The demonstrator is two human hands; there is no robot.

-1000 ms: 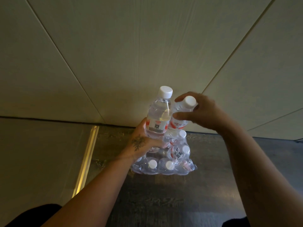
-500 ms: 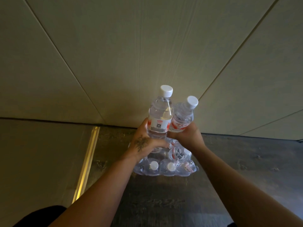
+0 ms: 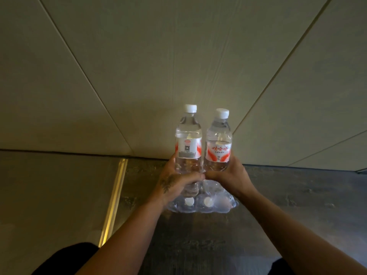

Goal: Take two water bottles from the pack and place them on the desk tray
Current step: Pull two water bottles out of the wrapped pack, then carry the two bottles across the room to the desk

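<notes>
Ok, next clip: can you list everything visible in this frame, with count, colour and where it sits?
held water bottles: 2, clear with white caps and red-and-white labels, upright side by side above the pack; left one, right one
bottle pack: 1, clear shrink-wrap, white caps showing, on the floor by the wall
floor: dark wood-look
metal strip: 1, gold, running along the floor at left
wall panels: pale beige, behind
left hand: gripping the left bottle low down
right hand: gripping the right bottle low down
</notes>
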